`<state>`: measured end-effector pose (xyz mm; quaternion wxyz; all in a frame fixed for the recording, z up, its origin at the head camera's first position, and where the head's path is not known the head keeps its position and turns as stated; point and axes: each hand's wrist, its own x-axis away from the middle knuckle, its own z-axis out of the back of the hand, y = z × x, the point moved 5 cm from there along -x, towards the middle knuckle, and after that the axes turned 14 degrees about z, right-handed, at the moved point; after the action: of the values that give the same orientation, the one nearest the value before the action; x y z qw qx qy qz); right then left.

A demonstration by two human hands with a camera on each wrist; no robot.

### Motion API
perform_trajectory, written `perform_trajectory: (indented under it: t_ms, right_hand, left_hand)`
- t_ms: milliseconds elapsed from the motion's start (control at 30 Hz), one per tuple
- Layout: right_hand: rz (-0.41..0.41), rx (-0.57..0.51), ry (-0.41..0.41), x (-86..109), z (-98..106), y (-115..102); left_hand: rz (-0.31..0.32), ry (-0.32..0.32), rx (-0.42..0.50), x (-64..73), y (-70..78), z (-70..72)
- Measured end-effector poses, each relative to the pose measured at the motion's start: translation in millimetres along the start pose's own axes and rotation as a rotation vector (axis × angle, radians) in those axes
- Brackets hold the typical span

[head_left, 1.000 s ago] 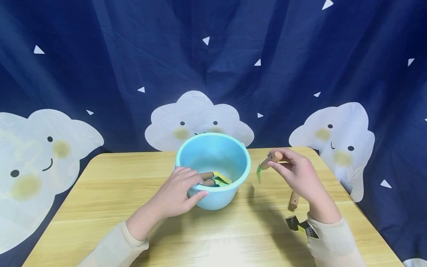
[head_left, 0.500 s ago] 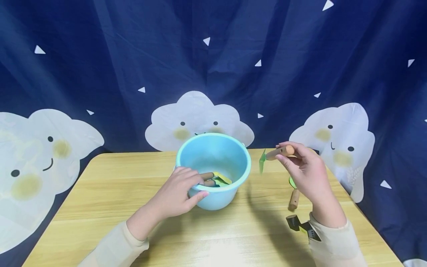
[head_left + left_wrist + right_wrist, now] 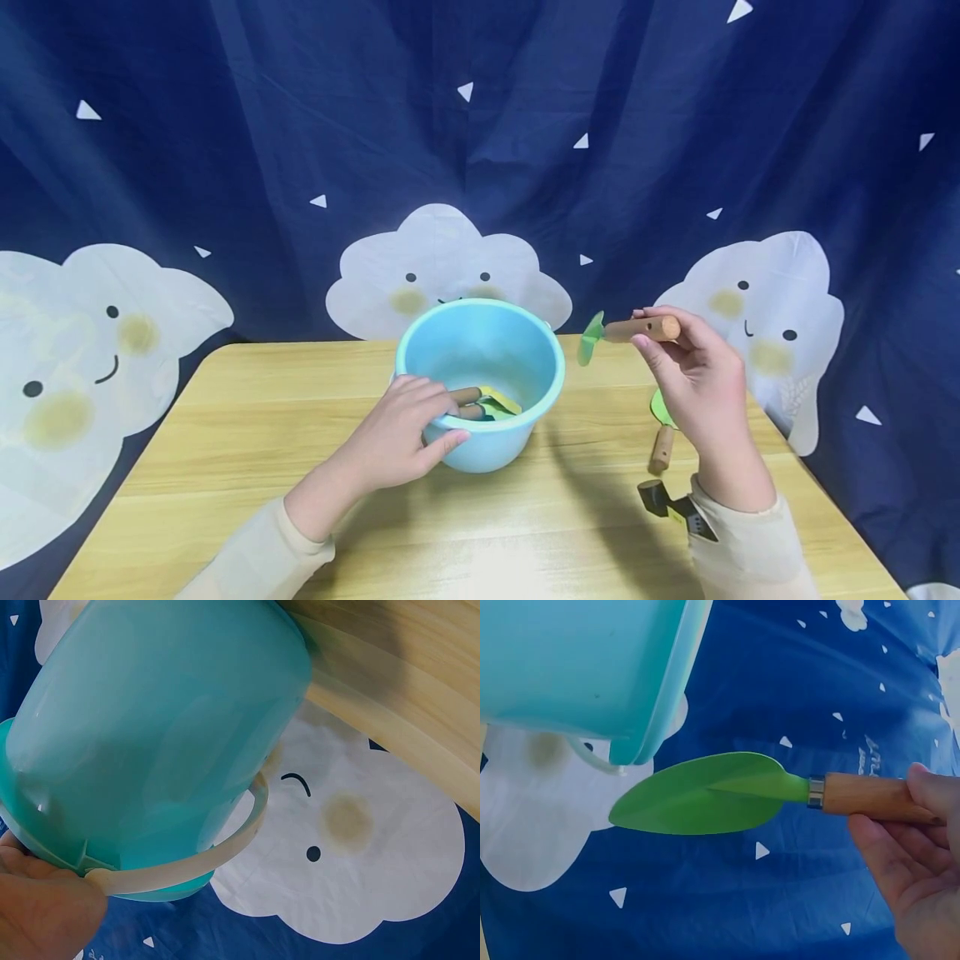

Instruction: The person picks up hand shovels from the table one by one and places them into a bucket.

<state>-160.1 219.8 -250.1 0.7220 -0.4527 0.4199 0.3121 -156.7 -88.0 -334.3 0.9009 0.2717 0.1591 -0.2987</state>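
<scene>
Green and wood-handled, the trowel (image 3: 712, 799) pinched in my right hand (image 3: 703, 385) hovers to the right of the blue bucket (image 3: 487, 448), which my left hand (image 3: 405, 432) grips at its near left edge, and a loosened pinch, I judge, could let the trowel swivel or drop.

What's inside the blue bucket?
Two brown handles, a yellow head and a green head lie inside the blue bucket. The left hand covers the handles' ends, and the near wall hides part of the bottom; anything there can't be seen.
</scene>
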Motion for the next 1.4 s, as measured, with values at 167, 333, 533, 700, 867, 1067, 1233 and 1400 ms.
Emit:
perform_trajectory:
  t_ms: [167,333,533,700,867,1067,1233,1400]
  right_hand:
    - [0.017,-0.018,0.043,-1.7,-2,-5]
    - [0.064,-0.079,0.104,-3.6,-5,-9]
    - [0.126,-0.214,0.178,-5.0,-11,-13]
    - [0.157,-0.234,0.179,-7.9,-19,-18]
    - [0.164,-0.216,0.141,-9.6,-31,-21]
    - [0.151,-0.219,0.061,-8.4,-46,-21]
    - [0.126,-0.219,-0.002,-5.9,-58,-17]
    - [0.105,-0.212,-0.069,-2.3,-68,-13]
  left_hand:
    - [-0.018,0.015,-0.003,0.0,0.6,-0.1]
    - [-0.015,0.01,-0.002,-0.1,0.3,-0.4]
    - [-0.013,0.009,-0.001,0.1,0.0,-0.2]
    - [-0.012,0.013,-0.002,0.2,-0.7,-0.1]
    - [-0.007,0.021,0.002,0.3,-1.1,0.6]
    - [-0.011,0.023,0.004,0.1,-0.4,0.7]
    - [-0.004,0.03,-0.002,0.6,-1.2,0.7]
    - [-0.008,0.033,-0.009,0.5,-0.6,0.7]
